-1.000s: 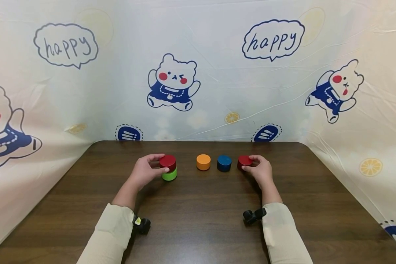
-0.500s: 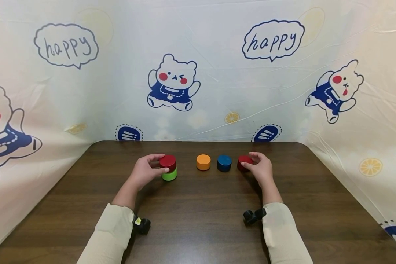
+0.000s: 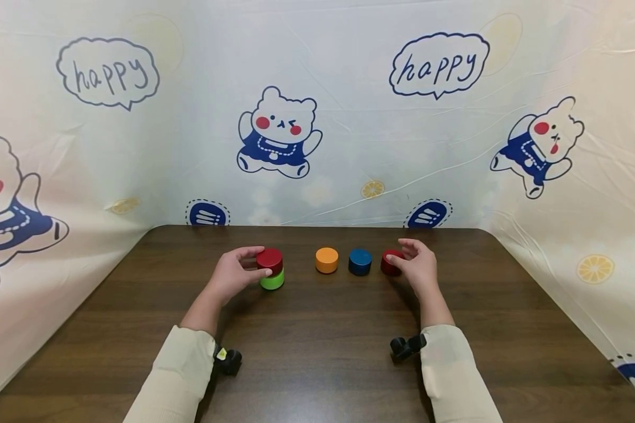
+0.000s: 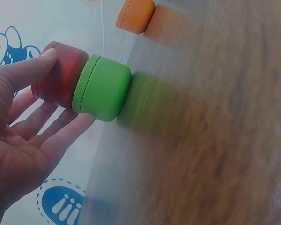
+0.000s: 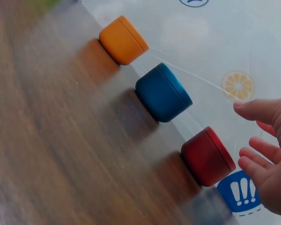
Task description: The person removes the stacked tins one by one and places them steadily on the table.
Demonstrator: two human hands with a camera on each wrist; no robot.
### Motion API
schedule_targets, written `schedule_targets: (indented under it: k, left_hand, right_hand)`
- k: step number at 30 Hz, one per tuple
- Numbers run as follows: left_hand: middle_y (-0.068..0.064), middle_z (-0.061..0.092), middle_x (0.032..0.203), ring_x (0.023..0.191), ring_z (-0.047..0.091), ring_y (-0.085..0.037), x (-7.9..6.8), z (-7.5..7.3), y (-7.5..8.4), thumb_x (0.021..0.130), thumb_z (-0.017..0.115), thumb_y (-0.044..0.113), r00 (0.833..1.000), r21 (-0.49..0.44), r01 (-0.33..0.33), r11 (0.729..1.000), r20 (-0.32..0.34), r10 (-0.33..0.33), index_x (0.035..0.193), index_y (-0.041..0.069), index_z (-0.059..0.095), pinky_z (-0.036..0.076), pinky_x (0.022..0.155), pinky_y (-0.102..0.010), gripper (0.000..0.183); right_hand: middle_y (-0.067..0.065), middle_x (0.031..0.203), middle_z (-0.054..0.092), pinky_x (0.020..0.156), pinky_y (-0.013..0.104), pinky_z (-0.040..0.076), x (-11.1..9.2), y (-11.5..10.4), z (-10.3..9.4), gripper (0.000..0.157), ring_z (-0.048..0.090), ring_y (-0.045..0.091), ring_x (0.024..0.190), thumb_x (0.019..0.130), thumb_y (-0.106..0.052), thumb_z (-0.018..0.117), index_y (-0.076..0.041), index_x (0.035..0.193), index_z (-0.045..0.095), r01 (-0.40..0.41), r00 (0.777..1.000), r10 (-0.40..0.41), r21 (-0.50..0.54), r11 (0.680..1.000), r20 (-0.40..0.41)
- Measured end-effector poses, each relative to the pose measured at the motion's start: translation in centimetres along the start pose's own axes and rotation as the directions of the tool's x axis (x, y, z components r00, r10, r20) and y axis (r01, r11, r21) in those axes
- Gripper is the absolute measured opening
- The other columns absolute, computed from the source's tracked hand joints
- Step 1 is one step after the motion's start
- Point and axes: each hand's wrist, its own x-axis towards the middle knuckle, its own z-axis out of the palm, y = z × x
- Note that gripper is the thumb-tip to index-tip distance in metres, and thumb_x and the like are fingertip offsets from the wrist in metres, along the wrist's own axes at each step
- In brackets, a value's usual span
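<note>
With thumb and fingers, my left hand (image 3: pixel 235 275) holds a small round red tin (image 3: pixel 270 262) that sits on top of a green tin (image 3: pixel 272 282). In the left wrist view the green tin (image 4: pixel 103 89) stands upright on the table, and some fingertips reach down to its rim. My right hand (image 3: pixel 422 271) hovers at a second red tin (image 5: pixel 208 157), which stands at the right end of a row. In the right wrist view its fingers are parted and apart from that tin. Beside it stands a blue tin (image 3: pixel 360 262), then an orange tin (image 3: pixel 326 261).
The dark wooden table (image 3: pixel 317 352) ends at a printed cloth backdrop (image 3: pixel 349 117) just behind the tins. Black wrist cameras (image 3: pixel 406 348) sit at both cuffs. A gap separates the stack from the orange tin.
My right hand has let go of the right red tin, its fingers spreading and lifting slightly off it. The left hand and the stack have stayed still.
</note>
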Motion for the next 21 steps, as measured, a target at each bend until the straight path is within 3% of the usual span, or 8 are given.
schedule_targets:
  k: [21]
  left_hand:
    - [-0.016, 0.055, 0.136, 0.123, 0.054, -0.036, 0.1, 0.1, 0.0, 0.082, 0.08, 0.021, 1.0, -0.008, 0.002, 1.0, -0.002, -0.002, 0.139, 0.01, 0.053, 0.053, 0.091, -0.043, 0.063]
  right_hand:
    - [0.015, 0.132, 0.057, 0.103, 0.043, 0.044, -0.8, -1.4, 1.1, 0.049, 0.055, 0.031, 0.121, 0.085, -0.013, 0.078, -0.009, 0.129, 0.058, 0.105, 0.992, -0.109, 0.057, 0.993, 0.071]
